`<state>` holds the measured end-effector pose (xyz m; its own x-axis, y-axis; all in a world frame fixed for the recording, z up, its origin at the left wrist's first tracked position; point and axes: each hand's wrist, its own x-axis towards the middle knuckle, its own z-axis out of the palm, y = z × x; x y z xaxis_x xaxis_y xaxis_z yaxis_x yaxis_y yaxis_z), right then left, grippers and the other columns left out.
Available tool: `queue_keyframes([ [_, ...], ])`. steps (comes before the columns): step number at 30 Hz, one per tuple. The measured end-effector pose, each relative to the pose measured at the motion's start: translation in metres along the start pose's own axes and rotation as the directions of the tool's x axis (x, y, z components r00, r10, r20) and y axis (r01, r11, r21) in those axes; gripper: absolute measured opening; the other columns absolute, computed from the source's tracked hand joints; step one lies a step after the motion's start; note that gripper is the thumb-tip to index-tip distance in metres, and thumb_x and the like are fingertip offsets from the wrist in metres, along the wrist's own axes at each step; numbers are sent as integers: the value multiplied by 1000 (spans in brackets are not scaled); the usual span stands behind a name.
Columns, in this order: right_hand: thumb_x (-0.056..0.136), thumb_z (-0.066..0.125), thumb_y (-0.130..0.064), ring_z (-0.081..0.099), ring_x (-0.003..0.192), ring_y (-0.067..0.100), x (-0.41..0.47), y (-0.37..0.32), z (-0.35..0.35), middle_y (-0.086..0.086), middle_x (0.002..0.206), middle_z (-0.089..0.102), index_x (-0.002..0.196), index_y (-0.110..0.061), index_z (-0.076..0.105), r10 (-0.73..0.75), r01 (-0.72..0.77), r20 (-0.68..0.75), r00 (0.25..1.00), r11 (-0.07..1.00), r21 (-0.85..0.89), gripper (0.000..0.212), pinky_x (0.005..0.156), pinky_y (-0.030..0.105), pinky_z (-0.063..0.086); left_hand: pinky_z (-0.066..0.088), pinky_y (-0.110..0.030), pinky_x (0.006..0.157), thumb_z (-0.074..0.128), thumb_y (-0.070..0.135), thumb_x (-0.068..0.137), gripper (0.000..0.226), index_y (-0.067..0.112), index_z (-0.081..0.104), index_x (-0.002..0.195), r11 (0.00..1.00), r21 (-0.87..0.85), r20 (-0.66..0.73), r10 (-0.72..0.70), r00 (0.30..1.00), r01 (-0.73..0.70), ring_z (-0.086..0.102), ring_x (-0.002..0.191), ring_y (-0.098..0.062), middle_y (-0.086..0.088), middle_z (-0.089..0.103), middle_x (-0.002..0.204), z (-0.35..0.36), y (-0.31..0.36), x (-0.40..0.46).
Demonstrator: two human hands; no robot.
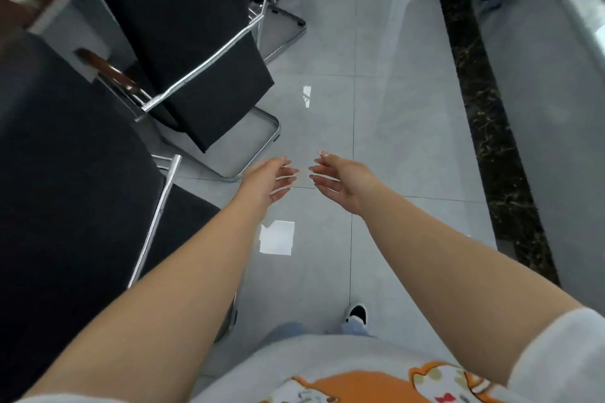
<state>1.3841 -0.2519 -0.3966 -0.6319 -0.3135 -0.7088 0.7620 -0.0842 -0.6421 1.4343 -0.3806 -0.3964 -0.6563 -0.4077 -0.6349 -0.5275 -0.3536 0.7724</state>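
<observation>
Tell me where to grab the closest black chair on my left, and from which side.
Probably the chrome side rail of the closest black chair, reached from the open-floor side with your left hand. That tube runs bare along the chair's exposed edge, looks slim enough for fingers to wrap, while the broad black panel offers no hold.

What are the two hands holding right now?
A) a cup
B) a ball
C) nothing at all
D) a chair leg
C: the left hand and the right hand reach forward with fingers loose and apart, and only the grey floor tiles show between them.
</observation>
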Motion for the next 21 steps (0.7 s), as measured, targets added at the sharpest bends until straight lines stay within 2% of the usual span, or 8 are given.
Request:
queue_keyframes([
  [5,90,60,-25,61,75,15,43,-60,-3,2,82,64,82,-12,61,14,-10,82,996,999,-45,15,82,26,51,47,-21,64,51,22,93,16,18,57,78,998,-55,-68,-14,998,10,61,70,-12,1,66,76,34,35,30],
  [15,89,61,-25,62,73,14,165,-159,21,3,83,63,84,-12,60,49,-34,104,993,989,-146,14,81,25,51,48,-24,69,51,23,94,17,18,56,78,988,-152,-110,-31,993,14,60,70,-12,0,65,76,71,115,157],
  [18,89,62,-24,61,72,13,212,-210,47,2,79,63,84,-12,60,40,-22,95,995,984,-179,13,79,24,52,49,-29,79,52,21,93,15,16,58,80,983,-183,-93,-24,995,7,62,73,-14,-1,66,77,78,163,212],
  [21,90,61,-23,61,72,13,248,-255,73,1,77,63,86,-12,59,33,-9,125,992,982,-191,12,83,25,51,48,-25,71,52,23,93,12,15,59,86,984,-181,-70,-8,998,-5,62,75,-15,-2,67,81,83,213,256],
])
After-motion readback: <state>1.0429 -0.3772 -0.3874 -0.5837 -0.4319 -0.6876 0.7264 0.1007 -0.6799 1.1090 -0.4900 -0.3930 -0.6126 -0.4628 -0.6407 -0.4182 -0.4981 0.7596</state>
